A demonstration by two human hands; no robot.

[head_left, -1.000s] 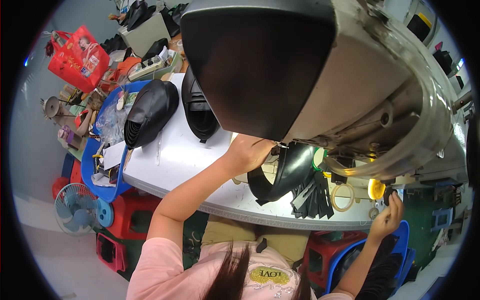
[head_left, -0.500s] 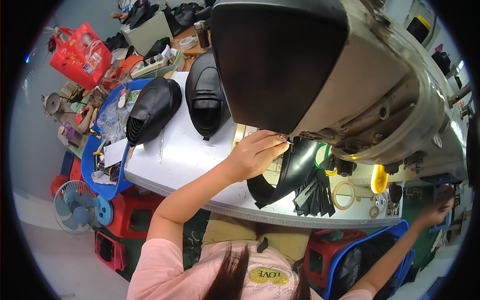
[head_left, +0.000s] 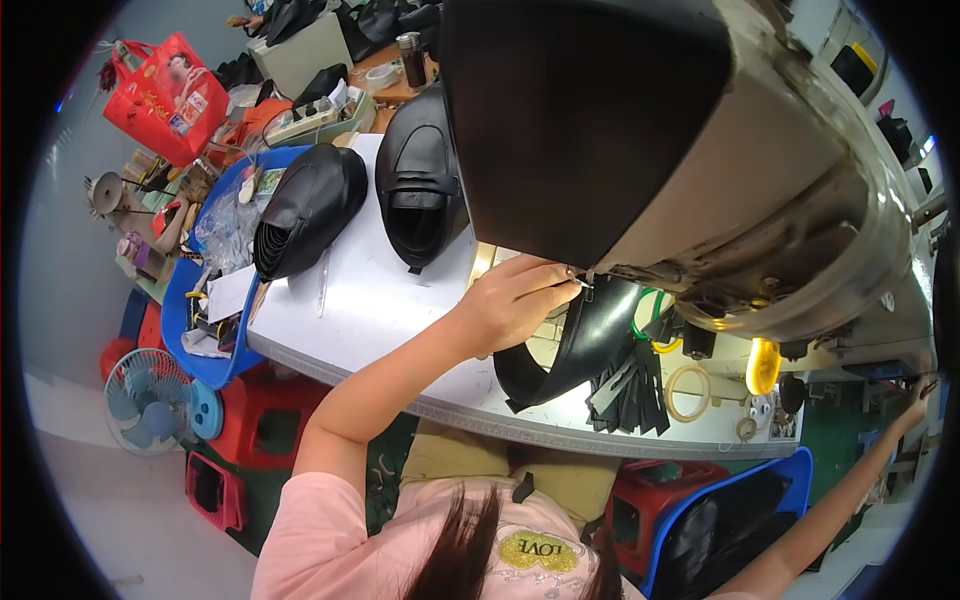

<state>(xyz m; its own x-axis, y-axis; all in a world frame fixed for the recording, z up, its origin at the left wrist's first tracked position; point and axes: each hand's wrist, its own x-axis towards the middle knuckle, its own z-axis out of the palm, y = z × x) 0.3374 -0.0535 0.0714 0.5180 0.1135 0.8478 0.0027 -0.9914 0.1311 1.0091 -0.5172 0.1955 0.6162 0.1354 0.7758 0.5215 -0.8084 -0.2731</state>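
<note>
Left hand (head_left: 512, 305) pinched narrow beside glossy black piece (head_left: 598, 322); right hand (head_left: 912, 408) blurred, grip unclear.

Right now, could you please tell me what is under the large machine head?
A curved black piece shows there, beside the left hand; the machine head hides whatever lies farther back.

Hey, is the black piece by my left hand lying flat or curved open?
Curved open: the black piece bends round a gap, and pale surface shows through it near your left hand.
</note>
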